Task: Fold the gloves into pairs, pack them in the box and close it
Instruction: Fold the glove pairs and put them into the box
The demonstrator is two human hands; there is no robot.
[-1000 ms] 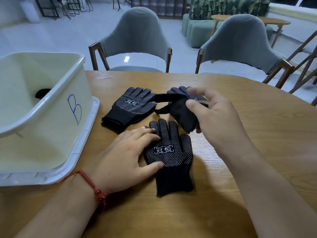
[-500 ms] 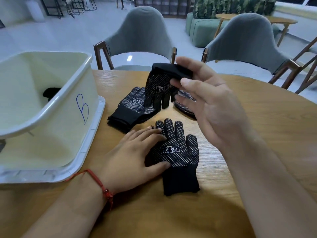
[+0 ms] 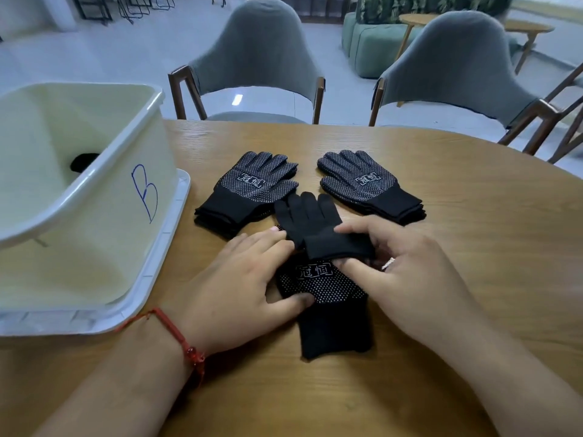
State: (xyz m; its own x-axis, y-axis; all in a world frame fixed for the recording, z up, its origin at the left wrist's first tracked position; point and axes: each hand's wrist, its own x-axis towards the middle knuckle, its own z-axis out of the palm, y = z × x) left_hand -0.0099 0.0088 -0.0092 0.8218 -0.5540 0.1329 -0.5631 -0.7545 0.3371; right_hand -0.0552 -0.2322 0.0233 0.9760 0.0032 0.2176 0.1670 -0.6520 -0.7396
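My table (image 3: 441,216) carries it all, and the cream box (image 3: 104,171) marked B sits open at my left on its own lid (image 3: 157,263), with something dark (image 3: 83,162) already low inside; I cannot tell what exactly, though I judge it a packed pair. Half a second ago my right hand (image 3: 407,279) held a glove in the air above the far stacks; now that plain-backed glove (image 3: 312,228) is down, laid dots-down over the fingers of the dotted glove (image 3: 325,298) in front of me, its cuff nearest me and its fingers pointing away. My left hand (image 3: 239,288) has not left its place; it lies flat on the dotted glove's left edge, fingers spread, thumb pressing the palm. My right fingers are narrow, pinching the upper glove's cuff between forefinger above and thumb tucked beneath. I take this to mean that this pair is now being matched: next it wants squaring up and folding before it goes left into the box. Two stacks wait beyond: the left stack (image 3: 249,187) near the box, the right stack (image 3: 366,184) well apart from it; both black knit, white grip dots and a printed label upward, cuffs towards me, apparently several layers each.
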